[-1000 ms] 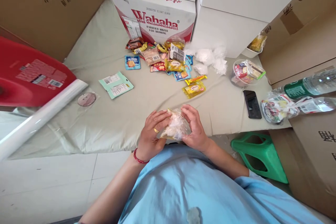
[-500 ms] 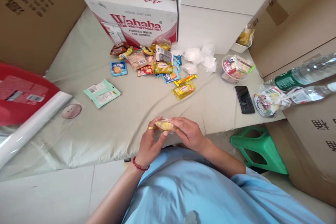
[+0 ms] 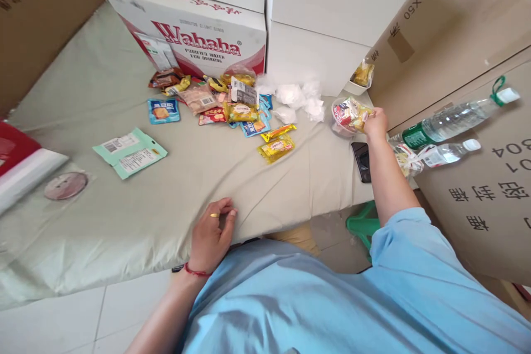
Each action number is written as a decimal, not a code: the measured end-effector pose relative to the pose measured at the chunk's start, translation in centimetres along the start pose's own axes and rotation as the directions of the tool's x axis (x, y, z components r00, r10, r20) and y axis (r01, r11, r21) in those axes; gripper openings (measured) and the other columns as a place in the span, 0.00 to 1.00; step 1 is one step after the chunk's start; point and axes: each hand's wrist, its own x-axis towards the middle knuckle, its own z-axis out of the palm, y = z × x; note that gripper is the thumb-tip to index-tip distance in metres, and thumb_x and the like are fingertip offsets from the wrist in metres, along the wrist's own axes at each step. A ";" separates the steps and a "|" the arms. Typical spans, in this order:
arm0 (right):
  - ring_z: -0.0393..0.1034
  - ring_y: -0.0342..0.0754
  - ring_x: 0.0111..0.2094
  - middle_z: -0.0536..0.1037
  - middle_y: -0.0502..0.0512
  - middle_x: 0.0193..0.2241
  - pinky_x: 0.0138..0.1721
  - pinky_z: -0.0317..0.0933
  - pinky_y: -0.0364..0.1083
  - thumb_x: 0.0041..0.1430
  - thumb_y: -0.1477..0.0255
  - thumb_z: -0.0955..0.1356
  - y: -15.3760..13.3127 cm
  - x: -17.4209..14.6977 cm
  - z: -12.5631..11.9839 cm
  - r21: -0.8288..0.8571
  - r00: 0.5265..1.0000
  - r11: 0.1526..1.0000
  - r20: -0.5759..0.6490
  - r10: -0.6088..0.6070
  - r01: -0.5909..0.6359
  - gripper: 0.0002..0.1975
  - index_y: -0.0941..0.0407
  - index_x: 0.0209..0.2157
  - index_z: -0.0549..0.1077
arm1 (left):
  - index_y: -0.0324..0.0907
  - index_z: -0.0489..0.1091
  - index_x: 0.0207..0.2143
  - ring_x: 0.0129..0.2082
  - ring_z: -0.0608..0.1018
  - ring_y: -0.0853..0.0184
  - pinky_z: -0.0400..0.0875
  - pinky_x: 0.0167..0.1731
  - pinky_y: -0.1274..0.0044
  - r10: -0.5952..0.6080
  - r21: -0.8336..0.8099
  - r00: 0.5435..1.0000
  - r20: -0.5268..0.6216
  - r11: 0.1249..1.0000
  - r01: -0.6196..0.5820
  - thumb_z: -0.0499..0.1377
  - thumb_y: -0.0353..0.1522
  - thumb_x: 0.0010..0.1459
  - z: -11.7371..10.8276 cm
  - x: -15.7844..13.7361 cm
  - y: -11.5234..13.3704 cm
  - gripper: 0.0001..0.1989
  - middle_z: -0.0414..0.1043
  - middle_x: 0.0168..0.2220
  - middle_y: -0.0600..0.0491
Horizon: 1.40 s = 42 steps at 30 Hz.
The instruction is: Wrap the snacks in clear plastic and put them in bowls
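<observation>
At the right, my right hand [image 3: 376, 120] reaches to a clear round tub [image 3: 342, 128] of snack packets. Its fingers are closed on a yellow snack packet [image 3: 365, 117] at the tub's right rim; the fingertips are partly hidden. My left hand [image 3: 211, 235], with a ring and a red bracelet, rests at the near edge of the covered table [image 3: 265, 188]. Its fingers are loosely bent, a little apart from the thumb, and nothing shows in them. Two yellow snack packets [image 3: 277, 146] lie ahead of it.
A pile of snack packets [image 3: 240, 110] and crumpled white plastic bags [image 3: 292, 97] lie before the Wahaha box [image 3: 194, 38]. A phone [image 3: 362, 161] and plastic bottles [image 3: 452, 119] are by my right arm. A mint-green pouch [image 3: 130, 153] lies left; a green stool [image 3: 360, 224] stands below.
My hands have parted. The right hand has moved far right to the tub with the yellow packet; the left has dropped to the table edge without it. The view has shifted right.
</observation>
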 end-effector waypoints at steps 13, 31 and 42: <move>0.68 0.54 0.44 0.66 0.69 0.53 0.51 0.62 0.55 0.67 0.73 0.62 -3.6 -1.4 0.8 -0.278 0.992 0.958 0.078 0.102 -0.076 0.18 0.59 0.55 0.74 | 0.42 0.73 0.46 0.41 0.80 0.60 0.75 0.43 0.69 0.398 0.296 0.916 -0.043 0.881 -0.369 0.55 0.26 0.66 1.3 -0.4 -0.2 0.09 0.78 0.44 0.46; 0.58 0.65 0.58 0.67 0.65 0.63 0.58 0.58 0.62 0.66 0.64 0.65 -3.2 -6.6 1.3 -0.388 0.933 0.850 0.115 -0.340 0.357 0.19 0.53 0.55 0.76 | 0.40 0.71 0.47 0.40 0.79 0.60 0.74 0.44 0.70 0.495 0.358 0.867 -0.049 0.819 -0.448 0.57 0.22 0.63 0.9 -0.4 0.1 0.12 0.78 0.43 0.44; 0.59 0.61 0.61 0.64 0.66 0.67 0.63 0.55 0.59 0.64 0.72 0.63 4.1 3.9 3.4 -0.288 0.965 0.923 0.133 -0.224 0.254 0.16 0.60 0.46 0.79 | 0.41 0.70 0.47 0.39 0.80 0.60 0.75 0.43 0.69 0.473 0.418 0.881 -0.029 0.806 -0.419 0.59 0.22 0.60 1.2 -0.3 0.1 0.13 0.78 0.42 0.45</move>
